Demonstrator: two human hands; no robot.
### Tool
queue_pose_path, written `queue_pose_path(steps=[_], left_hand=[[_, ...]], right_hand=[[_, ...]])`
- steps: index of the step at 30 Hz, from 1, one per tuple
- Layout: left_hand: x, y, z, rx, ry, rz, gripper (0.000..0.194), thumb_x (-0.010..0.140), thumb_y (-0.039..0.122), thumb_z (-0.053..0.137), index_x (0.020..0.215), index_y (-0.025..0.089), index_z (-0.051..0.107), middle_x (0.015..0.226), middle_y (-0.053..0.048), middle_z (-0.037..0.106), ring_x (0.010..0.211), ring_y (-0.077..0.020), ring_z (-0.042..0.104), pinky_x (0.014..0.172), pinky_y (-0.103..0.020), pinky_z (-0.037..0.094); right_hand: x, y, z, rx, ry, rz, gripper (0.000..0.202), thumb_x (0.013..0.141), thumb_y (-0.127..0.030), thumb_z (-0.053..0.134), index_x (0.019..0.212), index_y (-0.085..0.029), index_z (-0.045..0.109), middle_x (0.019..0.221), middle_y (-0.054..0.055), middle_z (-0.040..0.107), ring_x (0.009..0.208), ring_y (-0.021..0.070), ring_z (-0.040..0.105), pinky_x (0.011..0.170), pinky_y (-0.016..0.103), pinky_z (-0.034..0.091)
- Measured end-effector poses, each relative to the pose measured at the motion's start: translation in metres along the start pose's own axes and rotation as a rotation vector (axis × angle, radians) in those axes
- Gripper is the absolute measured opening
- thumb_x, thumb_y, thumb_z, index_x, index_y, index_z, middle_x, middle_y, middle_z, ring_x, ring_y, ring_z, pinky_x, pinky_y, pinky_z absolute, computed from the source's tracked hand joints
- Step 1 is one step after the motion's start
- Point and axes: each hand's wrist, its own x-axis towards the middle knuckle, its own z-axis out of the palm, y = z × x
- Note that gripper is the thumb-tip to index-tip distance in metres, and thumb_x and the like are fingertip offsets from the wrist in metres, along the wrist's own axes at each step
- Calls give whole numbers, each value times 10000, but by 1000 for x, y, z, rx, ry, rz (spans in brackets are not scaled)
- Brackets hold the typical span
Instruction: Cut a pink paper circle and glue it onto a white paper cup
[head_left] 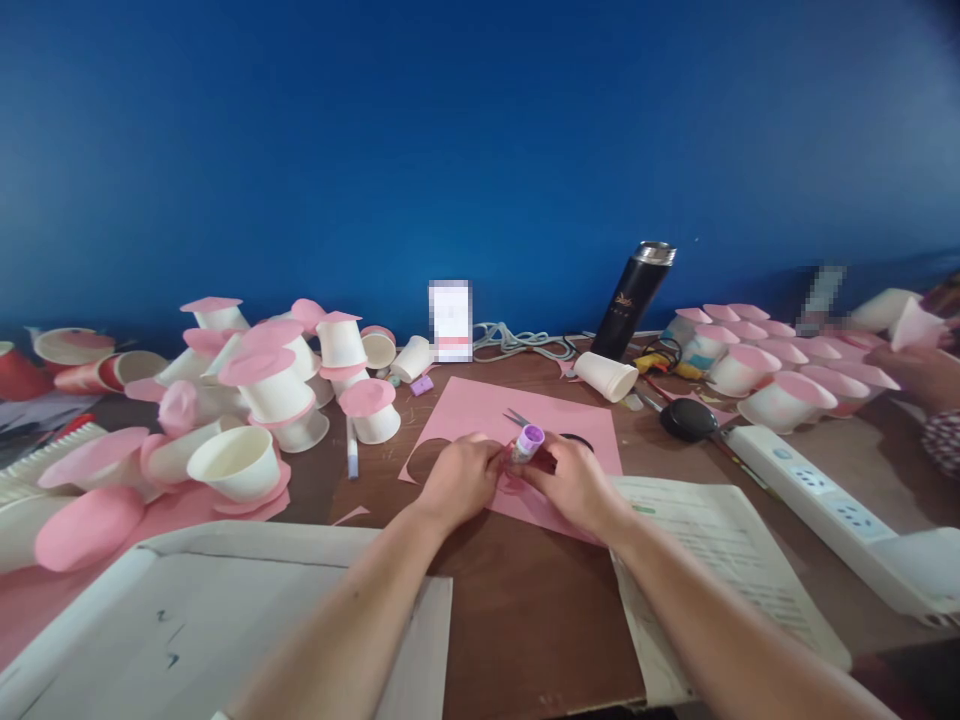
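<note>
A glue stick [531, 437] with a purple end and a patterned tube stands tilted between my two hands. My left hand [466, 475] has its fingers pinched at the tube's left side. From the other side, the fingers of my right hand [576, 480] are closed on the tube. Both hands are over a pink paper sheet [465, 410] with a rounded cut-out at its left edge. Scissors [516, 416] lie on the sheet behind the glue stick; their dark handle is partly hidden by my right hand.
Paper cups with pink discs [270, 385] crowd the left; more capped cups [787, 395] stand at right. A black flask [634, 300] leans against the wall near a lying cup [606, 376]. A power strip [817, 500], papers [705, 560] and another person's hand [919, 372] are at right.
</note>
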Motion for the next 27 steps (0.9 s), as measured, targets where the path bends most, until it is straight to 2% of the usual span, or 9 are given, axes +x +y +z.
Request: queue_pose_path(steps=[7, 12, 21, 24, 27], left_hand=[[1, -1, 2, 35, 12, -9, 237, 896, 191, 430, 766, 178, 627, 795, -46, 635, 763, -169, 590, 697, -271, 408], [2, -1, 2, 31, 5, -26, 237, 895, 191, 431, 764, 178, 628, 798, -48, 641, 768, -168, 595, 701, -267, 415], [2, -1, 1, 6, 8, -13, 241, 890, 183, 432, 775, 182, 644, 805, -48, 648, 781, -168, 595, 715, -268, 421], [2, -1, 2, 4, 11, -12, 262, 900, 193, 419, 759, 180, 639, 796, -49, 642, 770, -165, 592, 710, -267, 420], [1, -1, 1, 19, 16, -22, 268, 904, 217, 422, 736, 175, 626, 788, -54, 637, 751, -168, 588, 688, -270, 414]], right_hand=[[0, 4, 4, -154, -41, -63, 177, 808, -288, 640, 972, -221, 643, 994, 57, 698, 901, 225, 629, 763, 301, 437], [0, 3, 5, -197, -46, -119, 127, 833, -229, 604, 956, -206, 626, 999, 71, 682, 956, 229, 608, 820, 314, 427], [-4, -3, -3, -233, -94, -146, 95, 830, -206, 601, 922, -199, 624, 950, 77, 680, 943, 241, 601, 816, 331, 420], [-5, -4, -6, -225, -119, -154, 67, 828, -256, 621, 854, -194, 625, 907, 80, 683, 885, 235, 607, 784, 330, 423], [-5, -3, -11, -160, -118, -112, 146, 825, -333, 623, 817, -187, 633, 847, 67, 688, 787, 217, 618, 718, 315, 438]])
